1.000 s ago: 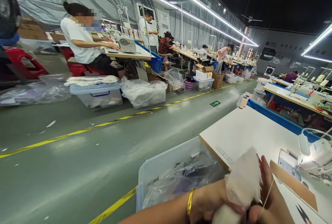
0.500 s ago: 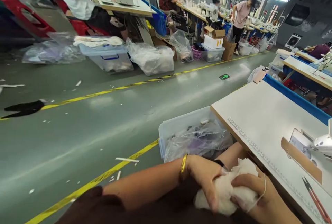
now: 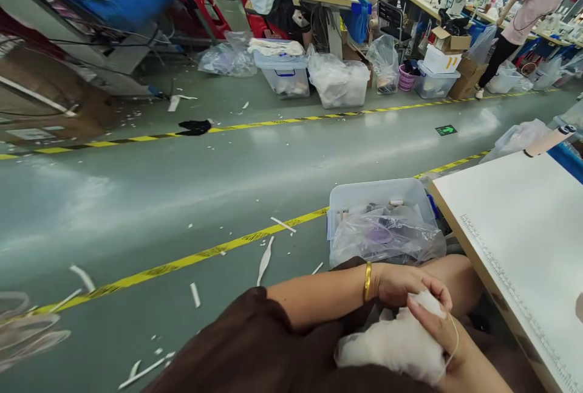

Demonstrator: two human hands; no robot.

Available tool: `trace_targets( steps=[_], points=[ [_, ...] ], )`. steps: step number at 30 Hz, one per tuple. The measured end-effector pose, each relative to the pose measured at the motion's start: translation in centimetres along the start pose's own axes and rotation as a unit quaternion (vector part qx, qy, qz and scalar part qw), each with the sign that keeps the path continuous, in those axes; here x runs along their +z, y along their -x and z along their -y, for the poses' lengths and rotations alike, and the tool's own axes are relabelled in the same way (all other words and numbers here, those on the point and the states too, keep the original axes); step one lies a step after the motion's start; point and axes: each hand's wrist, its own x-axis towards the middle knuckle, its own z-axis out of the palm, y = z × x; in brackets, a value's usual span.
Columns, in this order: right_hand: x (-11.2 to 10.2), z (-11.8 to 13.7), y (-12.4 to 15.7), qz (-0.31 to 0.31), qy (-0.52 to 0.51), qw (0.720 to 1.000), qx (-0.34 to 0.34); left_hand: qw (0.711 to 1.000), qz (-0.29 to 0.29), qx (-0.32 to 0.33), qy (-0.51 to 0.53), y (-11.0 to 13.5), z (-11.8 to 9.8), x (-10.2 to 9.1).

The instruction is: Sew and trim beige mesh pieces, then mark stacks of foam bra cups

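Note:
A bundle of thin white cloth (image 3: 392, 344) lies low over my lap, against dark brown clothing. My right hand (image 3: 450, 341) grips its right side, with the thumb on top and a loose thread hanging beside it. My left hand (image 3: 407, 283), below a gold bracelet, has its fingers curled at the upper edge of the same cloth, close to the right thumb. The palm side of the left hand is hidden.
To my right stands a white table (image 3: 523, 229) with a printed ruler edge. Beside it a clear plastic bin (image 3: 378, 189) holds plastic bags and spools. White scraps (image 3: 265, 261) litter the floor by the yellow tape (image 3: 182, 265). Co-workers sit and stand across the aisle.
The view has swung to the left, taking the scissors and sewing machine on my table out of sight. My left hand has moved from the bundle's side to its upper edge.

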Motion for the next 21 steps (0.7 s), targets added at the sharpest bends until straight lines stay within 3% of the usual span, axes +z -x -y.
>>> trace_targets(
  steps=[3, 5, 8, 11, 14, 17, 21],
  points=[
    [-0.2, 0.7, 0.1, 0.033, 0.01, 0.999, -0.041, 0.999, -0.034, 0.022, 0.001, 0.1, -0.2, 0.4],
    [-0.6, 0.6, 0.7, 0.025, 0.033, 0.999, -0.028, 0.994, -0.091, 0.06, 0.004, 0.8, -0.4, 0.9],
    [-1.2, -0.9, 2.1, -0.067, 0.052, 0.995, 0.045, 0.975, -0.187, 0.116, -0.017, 3.1, -0.7, 1.4],
    [-1.4, -2.6, 3.5, -0.185, -0.001, 0.975, 0.122, 0.961, -0.237, 0.108, -0.091, 6.0, -0.1, 0.8],
    [-1.2, -3.8, 3.8, -0.228, -0.039, 0.96, 0.16, 0.929, -0.318, 0.061, -0.181, 7.9, 1.4, -1.8],
    [-1.3, -4.9, 2.9, -0.257, -0.027, 0.949, 0.183, 0.87, -0.424, -0.006, -0.252, 8.1, 3.3, -6.1],
    [-2.1, -7.4, 1.0, -0.312, 0.012, 0.93, 0.195, 0.826, -0.436, -0.116, -0.339, 5.8, 5.2, -11.3]
  ],
)
